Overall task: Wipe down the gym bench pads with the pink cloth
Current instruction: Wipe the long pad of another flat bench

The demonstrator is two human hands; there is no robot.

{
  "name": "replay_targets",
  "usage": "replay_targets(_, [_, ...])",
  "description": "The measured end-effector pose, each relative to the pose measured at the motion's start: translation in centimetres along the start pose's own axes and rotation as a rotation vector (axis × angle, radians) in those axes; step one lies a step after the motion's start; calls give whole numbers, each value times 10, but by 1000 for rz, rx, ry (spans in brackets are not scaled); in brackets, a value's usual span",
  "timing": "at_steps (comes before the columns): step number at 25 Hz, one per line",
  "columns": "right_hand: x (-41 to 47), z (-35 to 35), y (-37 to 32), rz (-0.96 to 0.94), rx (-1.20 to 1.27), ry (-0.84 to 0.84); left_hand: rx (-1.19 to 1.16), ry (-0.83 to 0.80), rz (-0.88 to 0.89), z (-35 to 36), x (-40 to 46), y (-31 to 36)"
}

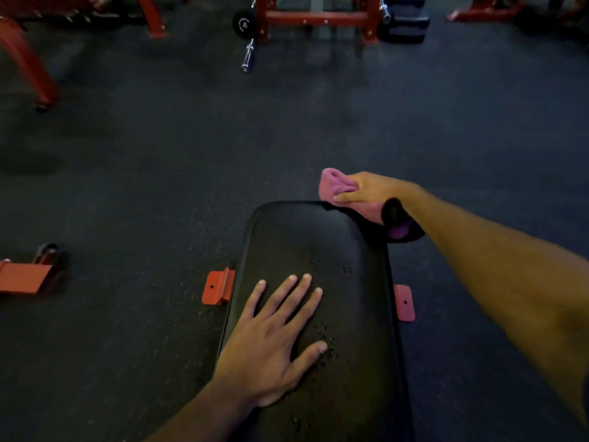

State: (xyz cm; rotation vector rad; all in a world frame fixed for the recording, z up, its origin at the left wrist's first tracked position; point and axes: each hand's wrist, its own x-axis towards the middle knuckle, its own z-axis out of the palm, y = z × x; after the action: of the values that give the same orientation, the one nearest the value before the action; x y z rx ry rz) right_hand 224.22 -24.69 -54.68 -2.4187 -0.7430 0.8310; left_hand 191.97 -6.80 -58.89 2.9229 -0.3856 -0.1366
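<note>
your left hand [271,339] lies flat on the worktop pad [350,314], fingers [287,295] spread. your right hand [366,189] pinches the pink cloth [334,186] at the pad's far right corner.

Black bench pad [334,250] seen lengthwise, droplets scattered on top. Left hand [271,339] laid flat on pad, fingers straight & spread. Pink cloth [334,186] gripped by right hand [366,189] at pad's far right corner. Red frame feet [218,287] seen either side on dark floor [159,154]
</note>
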Motion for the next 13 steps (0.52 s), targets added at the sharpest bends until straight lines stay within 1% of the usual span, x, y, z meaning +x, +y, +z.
replay_targets(1, [18,3,-15,-8,-15,-36,4,-1,4,0,1,-2])
replay_targets(3, [50,16,-56,-116,-66,-62,10,1,14,0,1,-1])
replay_targets(5, [72,40,-105,-215,-50,-96,-7,-4,21,-3,-2,-1])
replay_targets(7, [80,54,-119,-255,-11,-145,-20,-14,16,-5,-1,-1])
replay_targets(9, [65,39,-91,-215,26,-92,0,-18,13,-4,0,-1])
replay_targets(13, [-2,-2,-6,56,27,36,5,13,11,0,-2,-3])
